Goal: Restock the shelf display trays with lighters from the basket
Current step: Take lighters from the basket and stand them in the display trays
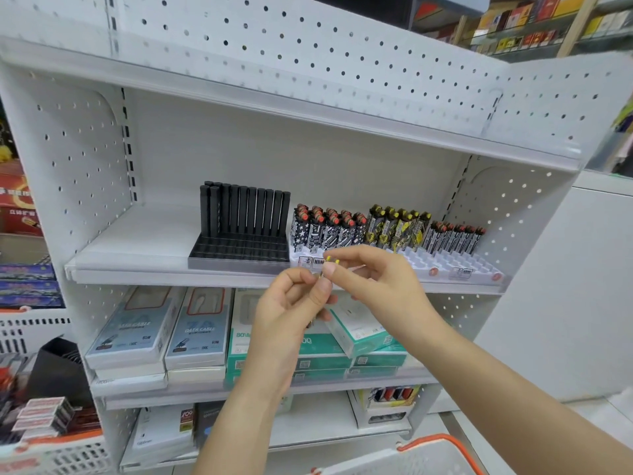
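Basket: the white basket [445, 455] with an orange rim sits lowest and nearest, at the bottom right; what lies inside it is out of view.
Left hand: the left hand [291, 303] is raised in front of the shelf edge, fingers curled round a small bunch of lighters [320, 296] whose bodies are mostly hidden behind the fingers.
Right hand: the right hand [370, 279] meets it from the right, thumb and forefinger pinched narrow on the yellow-tipped lighter tops [332, 260] that stick up out of the bunch; the other fingers are loosely bent.
Handling: the lighters look light, stiff and smooth-sided, so a bunch could slip or fan apart; a pinch just under the cap, one at a time, seems the safest hold for lowering each into a slot.
White tray: the white tray [445, 264] lies just beyond the hands on the middle shelf [137, 255], with rows of patterned lighters [387, 224] standing at its back and bare slots along its front and right.
Black tray: the black tray [239, 252] stands to the left of it, with tall black sticks at its back and open slots in front.
Stage: I judge one lighter is being drawn from the bunch for the yellow row.
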Demonstrator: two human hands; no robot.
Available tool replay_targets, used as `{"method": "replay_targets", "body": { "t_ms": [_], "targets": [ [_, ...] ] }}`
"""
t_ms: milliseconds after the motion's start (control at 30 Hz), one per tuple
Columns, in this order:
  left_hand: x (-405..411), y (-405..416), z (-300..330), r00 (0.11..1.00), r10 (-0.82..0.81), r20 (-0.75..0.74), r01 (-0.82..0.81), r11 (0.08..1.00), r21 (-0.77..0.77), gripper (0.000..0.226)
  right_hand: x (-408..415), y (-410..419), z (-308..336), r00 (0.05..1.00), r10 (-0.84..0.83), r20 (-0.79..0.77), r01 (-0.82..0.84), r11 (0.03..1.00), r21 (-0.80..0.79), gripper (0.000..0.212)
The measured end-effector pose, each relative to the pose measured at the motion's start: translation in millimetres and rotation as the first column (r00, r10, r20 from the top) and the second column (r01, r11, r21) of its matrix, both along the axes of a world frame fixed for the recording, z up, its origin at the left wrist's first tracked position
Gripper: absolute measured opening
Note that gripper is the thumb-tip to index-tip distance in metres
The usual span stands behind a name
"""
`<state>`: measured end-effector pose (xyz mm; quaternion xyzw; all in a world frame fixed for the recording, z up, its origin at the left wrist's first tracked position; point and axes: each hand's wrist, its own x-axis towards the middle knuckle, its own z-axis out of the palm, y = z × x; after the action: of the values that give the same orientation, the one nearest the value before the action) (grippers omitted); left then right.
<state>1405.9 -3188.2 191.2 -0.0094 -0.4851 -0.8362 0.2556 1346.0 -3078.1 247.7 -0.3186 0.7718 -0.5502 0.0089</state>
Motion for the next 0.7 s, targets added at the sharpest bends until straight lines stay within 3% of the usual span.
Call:
{"method": "replay_targets", "body": {
  "t_ms": [100,167,200,233,267,300,400,467,533,700],
  "targets": [
    [0.9,-1.3,0.7,0.997,0.077,0.002,-0.077,0.995,-0.069,0.025,3.3,-4.2,5.6,0.998,0.031,-0.049,-0.032,0.999,-0.016,0.012],
    [1.4,-2.3,-2.6,0.97,0.242,-0.012,-0.236,0.93,-0.283,0.022,-0.2,-1.4,12.7,0.998,-0.014,-0.067,0.007,0.995,-0.103,0.012],
    [0.8,-4.6,-6.5,0.921,0.386,-0.059,-0.368,0.808,-0.46,0.021,-5.4,3.5,17.4,0.994,-0.078,-0.082,0.064,0.984,-0.165,0.011],
    [-0.1,-7.3,-10.6,0.843,0.514,-0.16,-0.487,0.601,-0.634,0.021,-13.7,10.9,22.3,0.981,-0.162,-0.102,0.136,0.965,-0.222,0.009],
    [-2.6,-9.0,-15.4,0.778,0.567,-0.271,-0.541,0.384,-0.749,0.025,-23.0,19.9,27.2,0.96,-0.25,-0.127,0.21,0.941,-0.267,0.009],
    [-6.8,-9.8,-22.1,0.75,0.569,-0.338,-0.537,0.225,-0.813,0.033,-33.6,29.6,31.1,0.93,-0.333,-0.156,0.28,0.916,-0.288,0.009],
    [-16.9,-5.4,-36.0,0.741,0.58,-0.338,-0.399,-0.024,-0.917,0.047,-65.4,55.3,36.0,0.82,-0.512,-0.257,0.465,0.857,-0.224,0.011],
    [-21.2,-2.4,-40.7,0.73,0.592,-0.341,-0.357,-0.095,-0.929,0.048,-83.6,67.1,35.9,0.761,-0.563,-0.322,0.552,0.823,-0.136,0.015],
    [-23.2,-1.6,-42.1,0.719,0.598,-0.355,-0.367,-0.108,-0.924,0.047,-97.6,74.4,34.4,0.735,-0.572,-0.365,0.593,0.803,-0.063,0.018],
    [-25.2,-2.6,-42.7,0.706,0.601,-0.376,-0.39,-0.114,-0.914,0.045,-113.0,73.8,28.8,0.754,-0.501,-0.424,0.556,0.831,0.008,0.018]
  ]
}}
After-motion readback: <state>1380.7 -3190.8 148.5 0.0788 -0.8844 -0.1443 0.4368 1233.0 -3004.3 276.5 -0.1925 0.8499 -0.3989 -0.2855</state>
